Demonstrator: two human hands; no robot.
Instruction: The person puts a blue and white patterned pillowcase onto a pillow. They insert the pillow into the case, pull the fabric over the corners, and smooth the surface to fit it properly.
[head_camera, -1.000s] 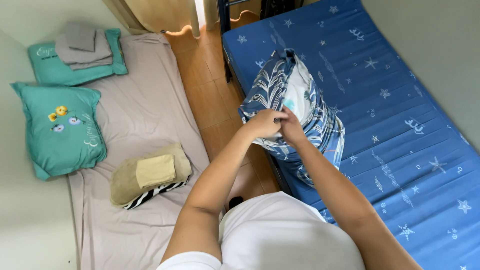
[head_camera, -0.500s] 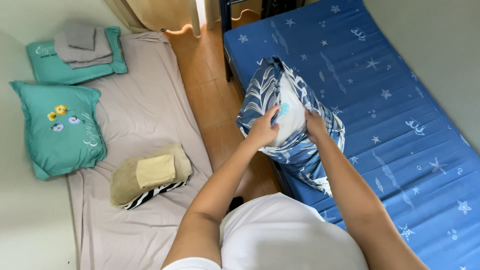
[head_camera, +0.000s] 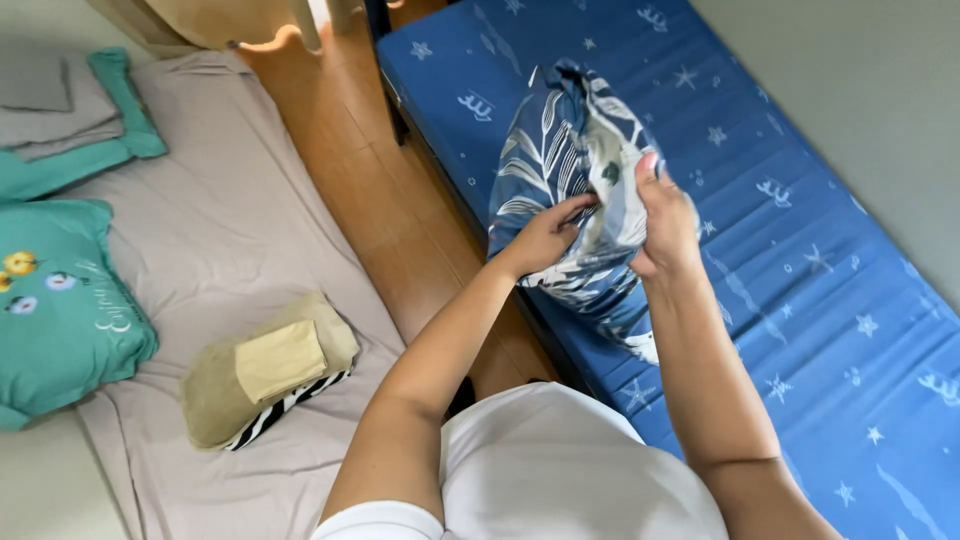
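I hold a pillow in a dark blue case with a white leaf pattern (head_camera: 548, 150) upright over the edge of a blue mattress with white stars (head_camera: 800, 230). My left hand (head_camera: 545, 237) grips the case's open edge at its lower left. My right hand (head_camera: 665, 220) grips the same opening from the right side, fingers curled over the fabric. A pale inner pillow (head_camera: 612, 175) shows between the hands. The lower end of the case hangs down toward the mattress edge.
On the left lies a grey-sheeted mattress (head_camera: 230, 240) with a teal pillow (head_camera: 55, 310), a folded tan cloth bundle with a striped layer beneath (head_camera: 265, 365) and folded grey cloth on a teal pillow (head_camera: 60, 110). A wooden floor strip (head_camera: 370, 190) runs between the beds.
The pillow has risen and turned more upright. Both hands shifted from its top edge to the opening, pulling the case around the inner pillow.
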